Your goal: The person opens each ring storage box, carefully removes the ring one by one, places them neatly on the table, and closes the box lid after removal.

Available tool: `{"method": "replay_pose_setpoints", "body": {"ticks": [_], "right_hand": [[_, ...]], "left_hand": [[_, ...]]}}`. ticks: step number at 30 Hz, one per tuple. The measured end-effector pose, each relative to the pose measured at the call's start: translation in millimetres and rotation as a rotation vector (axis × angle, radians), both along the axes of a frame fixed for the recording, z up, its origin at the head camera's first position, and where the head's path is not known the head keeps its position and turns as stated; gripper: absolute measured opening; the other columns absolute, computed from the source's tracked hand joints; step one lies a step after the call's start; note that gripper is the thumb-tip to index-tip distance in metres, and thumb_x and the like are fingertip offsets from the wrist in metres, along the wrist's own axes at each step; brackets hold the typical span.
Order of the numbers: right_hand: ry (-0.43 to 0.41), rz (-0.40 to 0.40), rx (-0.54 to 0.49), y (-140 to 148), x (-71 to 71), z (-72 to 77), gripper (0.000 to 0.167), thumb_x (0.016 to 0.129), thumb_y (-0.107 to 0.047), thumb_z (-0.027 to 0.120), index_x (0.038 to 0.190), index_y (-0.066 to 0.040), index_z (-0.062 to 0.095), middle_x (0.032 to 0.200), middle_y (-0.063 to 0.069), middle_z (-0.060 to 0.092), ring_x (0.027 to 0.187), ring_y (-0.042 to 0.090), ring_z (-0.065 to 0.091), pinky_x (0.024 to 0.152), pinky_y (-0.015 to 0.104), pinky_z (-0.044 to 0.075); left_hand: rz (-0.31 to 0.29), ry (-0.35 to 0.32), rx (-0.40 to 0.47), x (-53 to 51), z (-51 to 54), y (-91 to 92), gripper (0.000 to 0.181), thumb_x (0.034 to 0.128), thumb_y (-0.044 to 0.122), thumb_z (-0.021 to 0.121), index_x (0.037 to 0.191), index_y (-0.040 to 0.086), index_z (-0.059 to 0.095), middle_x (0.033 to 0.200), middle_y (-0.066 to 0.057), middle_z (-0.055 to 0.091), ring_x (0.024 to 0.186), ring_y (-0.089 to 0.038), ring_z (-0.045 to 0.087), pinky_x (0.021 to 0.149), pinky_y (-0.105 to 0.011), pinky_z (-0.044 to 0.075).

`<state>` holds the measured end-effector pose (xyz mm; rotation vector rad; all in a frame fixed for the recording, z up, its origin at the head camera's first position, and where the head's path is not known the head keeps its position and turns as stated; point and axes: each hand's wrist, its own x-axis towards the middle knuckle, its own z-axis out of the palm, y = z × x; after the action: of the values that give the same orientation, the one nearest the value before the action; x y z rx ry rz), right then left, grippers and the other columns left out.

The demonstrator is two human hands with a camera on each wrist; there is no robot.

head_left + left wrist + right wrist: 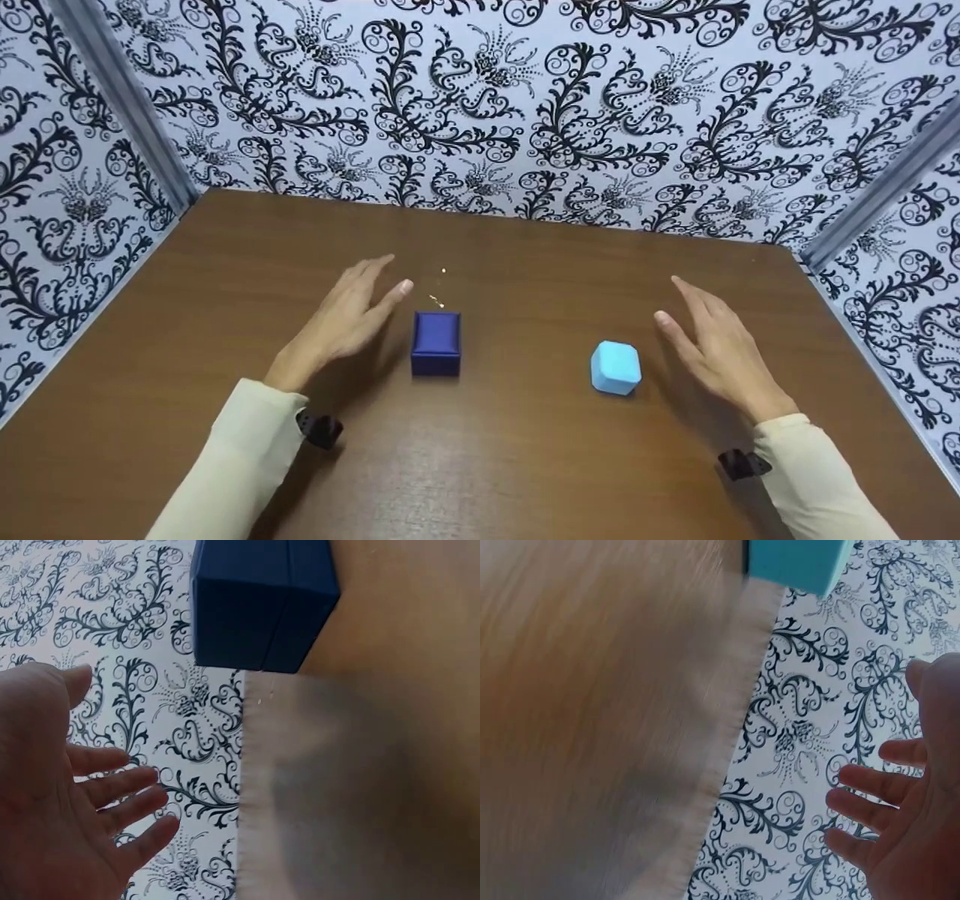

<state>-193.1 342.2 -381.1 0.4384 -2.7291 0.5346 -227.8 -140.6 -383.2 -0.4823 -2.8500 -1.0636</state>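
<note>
A dark blue jewellery box [436, 345] with a padded lid stands closed on the brown table. My left hand [341, 319] hovers to its left, fingers extended, holding nothing. In the left wrist view the same blue box [259, 604] is at the top, apart from the left hand [90, 787]. A small light blue box [616, 367] with rounded corners sits further right. Beside it, on its right, is my right hand [716, 352], fingers stretched out and not touching it. Just behind the dark box lies a tiny gold piece [436, 301], too small to identify.
Another tiny bright speck [443, 270] lies further back on the wooden table [525, 450]. Walls with black-and-white scroll patterns [480, 97] enclose the table at the back and both sides. Dark wrist straps [321, 430] are on both sleeves.
</note>
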Motion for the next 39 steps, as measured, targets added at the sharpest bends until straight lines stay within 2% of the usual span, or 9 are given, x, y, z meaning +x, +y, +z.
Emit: {"method": "replay_pose_setpoints", "body": {"ticks": [5, 8, 12, 15, 20, 24, 31, 39], "right_hand": [[-0.038, 0.008, -0.029, -9, 7.8, 3.1, 0.059, 0.106, -0.039, 0.051, 0.153, -0.005, 0.040, 0.149, 0.026, 0.045, 0.136, 0.047, 0.039, 0.106, 0.067, 0.030], [-0.038, 0.017, -0.037, -13, 11.5, 5.3, 0.057, 0.106, -0.039, 0.052, 0.152, -0.006, 0.042, 0.148, 0.023, 0.047, 0.135, 0.045, 0.040, 0.105, 0.066, 0.032], [-0.028, 0.035, -0.042, -18, 13.9, 7.7, 0.055, 0.106, -0.037, 0.053, 0.150, -0.005, 0.045, 0.146, 0.022, 0.049, 0.134, 0.043, 0.042, 0.104, 0.065, 0.033], [-0.027, 0.050, -0.043, -22, 15.6, 8.6, 0.055, 0.106, -0.037, 0.054, 0.150, -0.006, 0.045, 0.146, 0.021, 0.050, 0.133, 0.043, 0.043, 0.104, 0.065, 0.033], [-0.024, 0.071, -0.049, -30, 19.1, 9.5, 0.053, 0.106, -0.036, 0.054, 0.150, -0.008, 0.046, 0.143, 0.018, 0.052, 0.131, 0.041, 0.045, 0.104, 0.063, 0.034], [-0.012, 0.091, -0.048, -37, 20.8, 9.1, 0.052, 0.105, -0.035, 0.055, 0.149, -0.008, 0.048, 0.139, 0.016, 0.055, 0.129, 0.039, 0.047, 0.104, 0.061, 0.035], [0.018, 0.145, -0.042, -53, 22.4, 6.8, 0.050, 0.103, -0.031, 0.060, 0.146, -0.007, 0.051, 0.125, 0.010, 0.060, 0.115, 0.029, 0.053, 0.096, 0.051, 0.042], [0.008, 0.211, -0.064, -78, 23.0, 4.0, 0.052, 0.099, -0.029, 0.068, 0.144, -0.008, 0.055, 0.109, 0.002, 0.060, 0.103, 0.022, 0.054, 0.087, 0.045, 0.046]], "left_hand": [[-0.073, -0.093, 0.136, 4.1, -5.8, 0.2, 0.072, 0.1040, 0.053, 0.048, 0.153, 0.001, 0.038, 0.142, -0.023, 0.051, 0.129, -0.038, 0.051, 0.109, -0.055, 0.038], [-0.106, -0.128, 0.187, 6.3, -9.4, 0.3, 0.067, 0.1034, 0.048, 0.053, 0.151, 0.002, 0.042, 0.132, -0.020, 0.058, 0.117, -0.035, 0.058, 0.102, -0.051, 0.045], [-0.134, -0.161, 0.174, 9.8, -12.6, 0.0, 0.067, 0.1013, 0.048, 0.057, 0.149, 0.003, 0.045, 0.127, -0.017, 0.060, 0.113, -0.031, 0.058, 0.099, -0.049, 0.046], [-0.177, -0.192, 0.166, 11.6, -14.4, 0.4, 0.071, 0.0979, 0.049, 0.063, 0.148, 0.001, 0.046, 0.124, -0.015, 0.060, 0.110, -0.029, 0.058, 0.097, -0.048, 0.046], [-0.250, -0.234, 0.154, 13.3, -18.9, 2.1, 0.085, 0.0868, 0.046, 0.078, 0.148, -0.002, 0.043, 0.119, -0.013, 0.061, 0.107, -0.028, 0.058, 0.096, -0.048, 0.048], [-0.284, -0.249, 0.157, 13.1, -22.9, 5.0, 0.094, 0.0795, 0.038, 0.087, 0.148, -0.005, 0.040, 0.110, -0.013, 0.060, 0.101, -0.027, 0.058, 0.092, -0.046, 0.049], [-0.299, -0.255, 0.160, 12.0, -29.6, 10.9, 0.094, 0.0747, 0.030, 0.092, 0.144, -0.007, 0.041, 0.100, -0.009, 0.059, 0.089, -0.023, 0.056, 0.084, -0.040, 0.047], [-0.273, -0.236, 0.177, 10.3, -37.0, 13.7, 0.083, 0.0695, 0.018, 0.095, 0.132, -0.009, 0.049, 0.089, -0.007, 0.057, 0.080, -0.020, 0.052, 0.074, -0.033, 0.043]]}}
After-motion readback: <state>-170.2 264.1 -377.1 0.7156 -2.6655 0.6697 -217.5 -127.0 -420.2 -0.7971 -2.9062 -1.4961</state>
